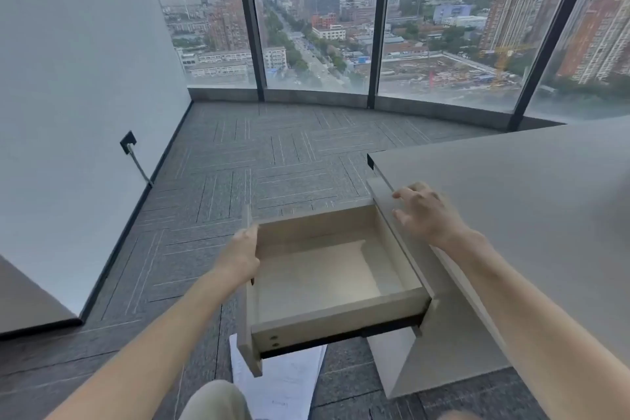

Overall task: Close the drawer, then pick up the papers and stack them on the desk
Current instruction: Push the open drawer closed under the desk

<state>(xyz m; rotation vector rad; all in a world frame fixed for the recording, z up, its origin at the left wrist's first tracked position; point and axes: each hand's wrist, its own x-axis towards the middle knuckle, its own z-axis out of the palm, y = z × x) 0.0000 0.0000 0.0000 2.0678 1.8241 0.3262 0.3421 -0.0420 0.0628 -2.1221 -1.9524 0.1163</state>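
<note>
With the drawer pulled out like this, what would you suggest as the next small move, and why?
Probably push the drawer in with the left hand, which already rests on its front panel; it stands open and empty, and the papers lie on the floor beneath it.

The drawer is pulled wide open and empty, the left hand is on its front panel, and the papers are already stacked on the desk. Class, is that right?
One detail is wrong. The head view shows the papers on the floor beneath the drawer, not stacked on the desk. The drawer is open and empty, with the left hand on its front panel.
</note>
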